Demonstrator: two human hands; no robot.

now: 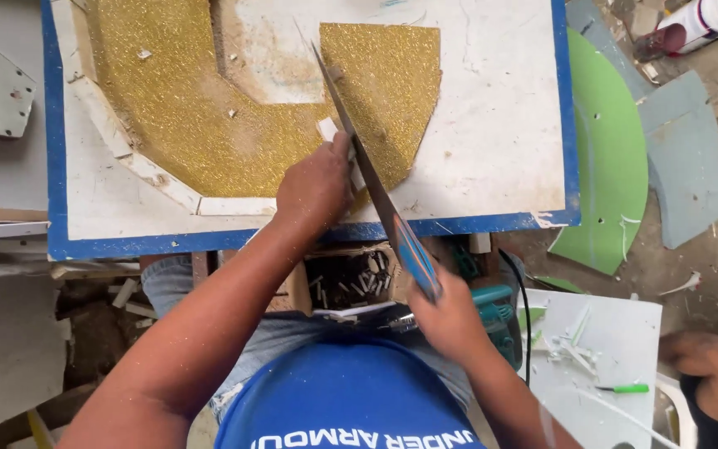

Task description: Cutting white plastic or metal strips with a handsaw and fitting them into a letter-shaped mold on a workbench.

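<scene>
A U-shaped piece covered in gold glitter point(209, 125) lies on a white board with a blue border point(492, 133). White strips line its outer edge. My left hand point(316, 187) presses a small white strip point(328, 130) against the gold piece's right arm. My right hand point(450, 320) grips the blue and orange handle of a handsaw point(380, 195), held below the board's front edge. The saw's blade runs diagonally up across the gold piece, right beside my left hand.
A green curved panel point(612, 158) and grey cut-offs point(683, 158) lie on the dusty floor at right. A teal power tool point(496, 312) and a box of small white bits point(346, 278) sit under the board. Another person's hand point(708, 362) shows at lower right, by a white panel point(617, 349).
</scene>
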